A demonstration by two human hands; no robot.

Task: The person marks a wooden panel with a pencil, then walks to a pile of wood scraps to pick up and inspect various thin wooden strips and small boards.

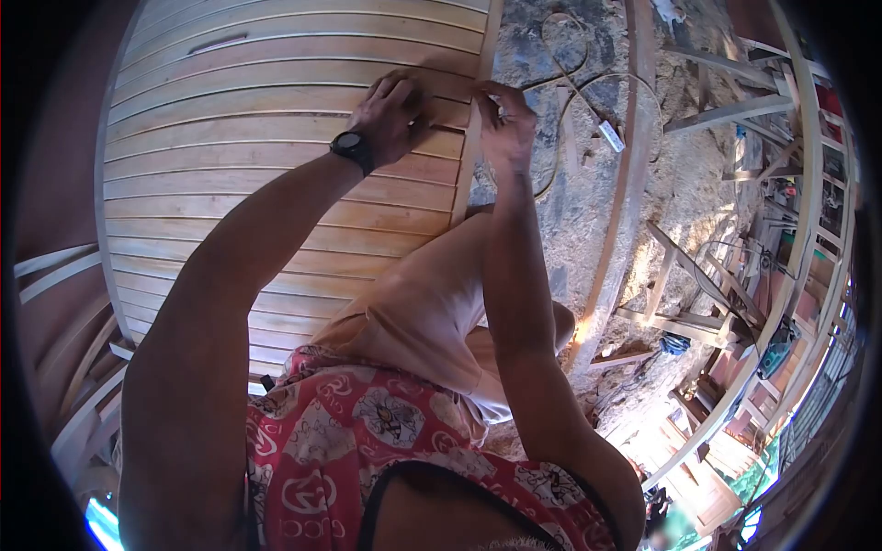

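We'd say the trick here is keeping the slat panel [276, 184] pinned flat while working its right edge, with both hands close together so nothing shifts. Our left hand [390, 115], the 1 with the watch [352, 149], is loosely open, fingers bent and pressing down on the upper slats. Our right hand [505, 119] is pinched shut right at the edge strip [467, 174] beside it, and we can't tell if anything small sits between those fingertips.
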